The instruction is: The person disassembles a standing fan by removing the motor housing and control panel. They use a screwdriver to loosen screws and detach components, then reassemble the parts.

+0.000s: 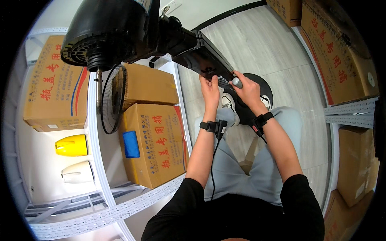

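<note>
A black stand fan's motor head (108, 32) fills the upper left, its metal shaft (99, 88) bare of blades. From it the black control box (201, 56) slants down to the right, with a row of pale keys (223, 82) at its lower end. My left hand (210, 94) grips the left side of that end, thumb on top near the keys. On the opposite side, my right hand (248, 93) closes its fingers by a short grey round-ended piece (237, 82); whether it is a knob or a tool handle, I cannot tell. Below lies the round black base (261, 84).
Left, white metal shelving (102, 160) holds cardboard boxes (155, 144), a yellow plastic shell (71, 145) and a white one (77, 172). A round wire fan guard (112, 100) leans by the boxes. More boxes (333, 60) stand on the right shelves. My shoes are beside the base.
</note>
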Available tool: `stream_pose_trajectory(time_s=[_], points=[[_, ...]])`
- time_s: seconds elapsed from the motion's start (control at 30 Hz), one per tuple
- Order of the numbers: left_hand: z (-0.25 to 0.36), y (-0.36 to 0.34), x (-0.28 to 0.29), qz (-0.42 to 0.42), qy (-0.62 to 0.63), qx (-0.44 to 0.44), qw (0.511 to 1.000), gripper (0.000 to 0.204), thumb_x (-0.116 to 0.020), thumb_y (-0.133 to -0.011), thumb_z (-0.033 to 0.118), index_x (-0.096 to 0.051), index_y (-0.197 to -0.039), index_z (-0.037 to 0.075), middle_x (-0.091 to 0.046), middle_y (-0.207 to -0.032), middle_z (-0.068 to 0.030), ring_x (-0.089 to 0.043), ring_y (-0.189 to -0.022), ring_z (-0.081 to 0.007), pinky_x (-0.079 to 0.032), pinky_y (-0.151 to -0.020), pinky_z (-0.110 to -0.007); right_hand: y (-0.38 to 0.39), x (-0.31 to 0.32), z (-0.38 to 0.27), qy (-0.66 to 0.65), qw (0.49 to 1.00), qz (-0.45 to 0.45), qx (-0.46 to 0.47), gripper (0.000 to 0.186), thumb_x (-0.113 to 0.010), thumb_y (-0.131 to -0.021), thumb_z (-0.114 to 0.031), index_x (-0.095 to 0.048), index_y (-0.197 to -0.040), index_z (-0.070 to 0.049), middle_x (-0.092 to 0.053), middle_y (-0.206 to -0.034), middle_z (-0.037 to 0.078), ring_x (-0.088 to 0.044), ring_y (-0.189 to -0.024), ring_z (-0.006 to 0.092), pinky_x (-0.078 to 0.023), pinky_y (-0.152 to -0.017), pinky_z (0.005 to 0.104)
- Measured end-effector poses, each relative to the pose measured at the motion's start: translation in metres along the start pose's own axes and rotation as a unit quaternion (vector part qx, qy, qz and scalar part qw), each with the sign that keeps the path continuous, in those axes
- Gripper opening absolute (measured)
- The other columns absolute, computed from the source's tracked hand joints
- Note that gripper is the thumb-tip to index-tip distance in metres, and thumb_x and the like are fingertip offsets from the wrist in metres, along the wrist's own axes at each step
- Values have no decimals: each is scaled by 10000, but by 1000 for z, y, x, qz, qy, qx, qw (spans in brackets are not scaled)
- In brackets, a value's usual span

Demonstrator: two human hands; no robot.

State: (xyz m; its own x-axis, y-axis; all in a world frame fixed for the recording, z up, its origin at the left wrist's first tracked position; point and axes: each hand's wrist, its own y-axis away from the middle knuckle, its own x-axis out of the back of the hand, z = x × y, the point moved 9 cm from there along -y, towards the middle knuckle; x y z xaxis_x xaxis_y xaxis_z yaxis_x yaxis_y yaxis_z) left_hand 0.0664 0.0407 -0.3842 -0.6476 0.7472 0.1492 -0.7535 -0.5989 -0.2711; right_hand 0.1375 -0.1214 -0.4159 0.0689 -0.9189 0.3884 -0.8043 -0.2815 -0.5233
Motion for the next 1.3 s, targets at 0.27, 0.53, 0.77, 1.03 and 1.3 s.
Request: stream_pose_trajectory(time_s=[0.27,0.53,0.77,1.03,1.3], points=[[1,0,-2,-5,14,10,1000,429,-530,-1064,162,-378,-1446,40,-567,-1260,-63,-540,-1105,-131,-425,-978,-283,1,1,-1,-14,1000,12,-11,427,-809,-834,-257,-655,-1208,-118,-741,-945,127,-719,-796,323,-566,-653,389],[-1,-3,-4,-25,-5,16,1000,454,-532,-1066,184,-349,-1456,40,-552,-1279,-86,-531,-1150,-152,-422,-999,-296,1,3,2,-3,999,28,-44,449,-824,-816,-297,-658,-1194,-119,-738,-909,136,-717,-785,328,-561,-641,392],[-7,-7,-7,-52,-41,35,997,518,-478,-1088,274,-275,-1493,21,-485,-1386,-137,-469,-1290,-204,-357,-1106,-330,-1,1,23,-56,991,13,-125,547,-850,-785,-365,-657,-1224,-101,-731,-961,190,-711,-894,359,-555,-745,401],[-7,-18,-10,-91,242,43,965,728,-316,-1050,600,-293,-1562,83,-367,-1586,-56,-360,-1438,-211,-240,-1215,-384,5,-25,54,-205,945,-81,-240,671,-874,-752,-403,-648,-1301,-91,-733,-1066,210,-724,-991,301,-540,-863,362],[-25,-29,-1,18,239,76,968,761,-332,-1014,658,-370,-1518,88,-433,-1540,-42,-406,-1403,-202,-277,-1197,-356,3,-41,63,-230,942,-133,-207,637,-861,-777,-362,-643,-1329,-132,-728,-1170,99,-684,-1084,225,-493,-953,320]])
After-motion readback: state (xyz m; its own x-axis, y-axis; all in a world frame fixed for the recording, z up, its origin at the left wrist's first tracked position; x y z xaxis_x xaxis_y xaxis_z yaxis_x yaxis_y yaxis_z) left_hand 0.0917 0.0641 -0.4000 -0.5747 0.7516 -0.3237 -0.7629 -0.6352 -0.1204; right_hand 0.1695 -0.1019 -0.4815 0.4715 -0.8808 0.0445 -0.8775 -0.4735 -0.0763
